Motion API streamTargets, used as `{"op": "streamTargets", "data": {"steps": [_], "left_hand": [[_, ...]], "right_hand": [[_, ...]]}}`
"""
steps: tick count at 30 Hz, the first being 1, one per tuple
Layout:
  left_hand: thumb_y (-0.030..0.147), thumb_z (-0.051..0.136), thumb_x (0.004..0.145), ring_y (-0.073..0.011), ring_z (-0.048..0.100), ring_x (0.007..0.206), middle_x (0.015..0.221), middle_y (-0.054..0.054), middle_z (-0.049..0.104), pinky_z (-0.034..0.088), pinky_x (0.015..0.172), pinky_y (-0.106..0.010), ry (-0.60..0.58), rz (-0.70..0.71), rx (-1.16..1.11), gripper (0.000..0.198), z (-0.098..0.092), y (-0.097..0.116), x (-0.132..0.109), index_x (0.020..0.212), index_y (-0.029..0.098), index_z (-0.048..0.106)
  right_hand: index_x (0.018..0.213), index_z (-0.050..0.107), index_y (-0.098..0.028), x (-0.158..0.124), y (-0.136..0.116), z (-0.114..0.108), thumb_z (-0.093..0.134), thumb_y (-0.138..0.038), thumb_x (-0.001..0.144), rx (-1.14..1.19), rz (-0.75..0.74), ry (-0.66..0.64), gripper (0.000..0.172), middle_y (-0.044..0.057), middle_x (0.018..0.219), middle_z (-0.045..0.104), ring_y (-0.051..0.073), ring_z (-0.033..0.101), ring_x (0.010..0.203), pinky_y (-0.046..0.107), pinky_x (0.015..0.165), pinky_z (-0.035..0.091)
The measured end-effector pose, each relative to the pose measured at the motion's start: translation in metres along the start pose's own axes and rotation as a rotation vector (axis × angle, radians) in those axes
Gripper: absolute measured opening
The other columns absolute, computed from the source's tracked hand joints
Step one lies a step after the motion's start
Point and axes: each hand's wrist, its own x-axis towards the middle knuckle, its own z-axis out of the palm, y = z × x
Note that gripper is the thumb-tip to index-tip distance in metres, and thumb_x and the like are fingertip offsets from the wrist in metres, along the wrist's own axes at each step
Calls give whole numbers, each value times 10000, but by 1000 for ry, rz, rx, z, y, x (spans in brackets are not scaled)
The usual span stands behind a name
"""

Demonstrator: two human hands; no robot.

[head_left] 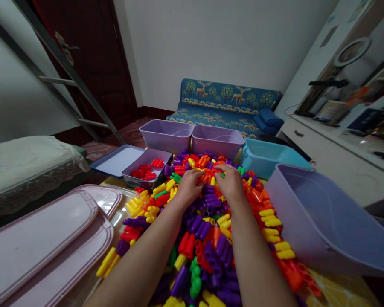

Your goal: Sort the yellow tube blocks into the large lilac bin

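Left hand [188, 185] and right hand [232, 183] on the peg heap [211, 230]

Pink lids [41, 238] lie leftmost, then a tray [137, 181] of red pegs [145, 171]. Both hands rest knuckles-up, fingers curled into the heap covering the surface; whether they pinch anything I cannot tell. The pegs look light, hard and slick, so I'd grip across the barrel. A tilted tub [323, 221] sits rightmost.
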Motion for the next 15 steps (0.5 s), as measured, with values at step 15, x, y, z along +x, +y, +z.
{"op": "streamTargets", "data": {"steps": [15], "left_hand": [[174, 636, 774, -258, 571, 1150, 1201, -106, 654, 420, 1021, -407, -13, 12, -8, 403, 0, -2, -4, 1177, 186, 640]], "right_hand": [[1090, 694, -279, -8, -2, 0, 622, -184, 759, -134, 45, -238, 353, 55, 1007, 731, 249, 671, 937, 339, 818, 495]]}}
